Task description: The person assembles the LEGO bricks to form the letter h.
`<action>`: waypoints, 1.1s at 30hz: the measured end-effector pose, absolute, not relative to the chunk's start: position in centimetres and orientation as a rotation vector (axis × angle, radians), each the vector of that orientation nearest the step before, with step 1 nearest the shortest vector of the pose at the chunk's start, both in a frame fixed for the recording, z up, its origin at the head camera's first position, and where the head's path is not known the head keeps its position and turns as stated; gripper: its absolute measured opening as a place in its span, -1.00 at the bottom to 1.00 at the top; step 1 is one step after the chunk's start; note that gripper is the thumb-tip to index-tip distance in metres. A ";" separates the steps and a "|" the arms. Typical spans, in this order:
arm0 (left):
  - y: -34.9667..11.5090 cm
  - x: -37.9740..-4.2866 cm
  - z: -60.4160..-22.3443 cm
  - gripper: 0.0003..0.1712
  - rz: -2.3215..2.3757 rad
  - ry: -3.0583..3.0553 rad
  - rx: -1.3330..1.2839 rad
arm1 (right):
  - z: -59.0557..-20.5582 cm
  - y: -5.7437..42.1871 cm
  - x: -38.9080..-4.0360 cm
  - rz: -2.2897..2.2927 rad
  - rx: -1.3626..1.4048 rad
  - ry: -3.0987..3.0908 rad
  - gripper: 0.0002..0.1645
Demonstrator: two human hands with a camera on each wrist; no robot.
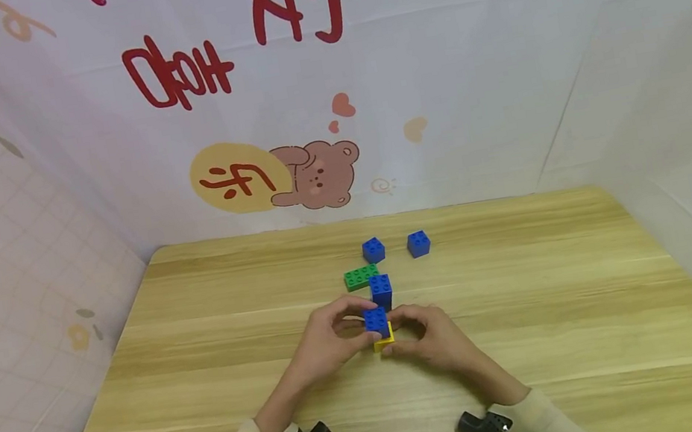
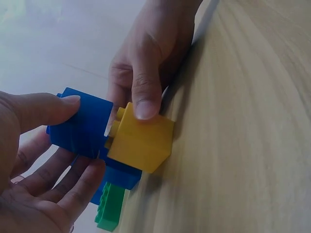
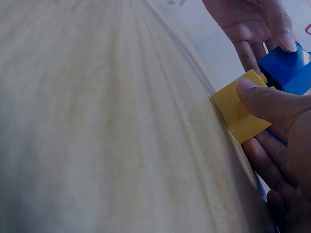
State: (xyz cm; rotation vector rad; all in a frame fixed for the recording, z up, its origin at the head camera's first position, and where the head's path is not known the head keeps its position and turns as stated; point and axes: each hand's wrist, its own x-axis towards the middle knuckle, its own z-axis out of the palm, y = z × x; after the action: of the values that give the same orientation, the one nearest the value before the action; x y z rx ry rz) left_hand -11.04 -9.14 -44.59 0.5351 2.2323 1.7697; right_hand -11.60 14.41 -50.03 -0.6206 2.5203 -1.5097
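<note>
My left hand (image 1: 328, 341) pinches a blue toy building brick (image 1: 375, 321) between thumb and fingers, studs facing up. Right below it is a yellow brick (image 3: 238, 109), gripped at its sides by my right hand (image 1: 438, 337) and low at the tabletop. In the left wrist view the held blue brick (image 2: 82, 119) is slightly tilted, and a narrow gap separates it from the yellow brick's studs (image 2: 114, 128). Just beyond both hands stands a taller blue piece (image 1: 381, 287), its lower part hidden by the held brick and fingers.
A green eight-stud brick (image 1: 361, 278) lies behind the taller blue piece, slightly to the left. Farther back are two blue bricks, one near the middle (image 1: 373, 250) and one to its right (image 1: 418, 244). A printed white cloth (image 1: 466, 76) hangs behind the wooden table (image 1: 532, 277).
</note>
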 end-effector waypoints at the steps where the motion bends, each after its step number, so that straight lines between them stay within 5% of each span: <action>1: -9.0 -11.0 -44.7 -0.58 1.768 2.230 0.539 | -50.0 14.4 -11.6 -1.512 -0.627 2.520 -0.54; 33: -7.6 -10.2 -46.8 -0.58 1.773 2.371 0.606 | -50.0 14.5 -11.6 -1.531 -0.721 2.526 -0.64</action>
State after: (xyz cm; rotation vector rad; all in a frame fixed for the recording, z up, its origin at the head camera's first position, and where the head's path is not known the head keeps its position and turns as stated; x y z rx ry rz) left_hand -10.21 -7.56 -46.83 0.6058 2.3707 1.7735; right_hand -11.61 14.48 -50.03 -0.7209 2.5258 -1.5310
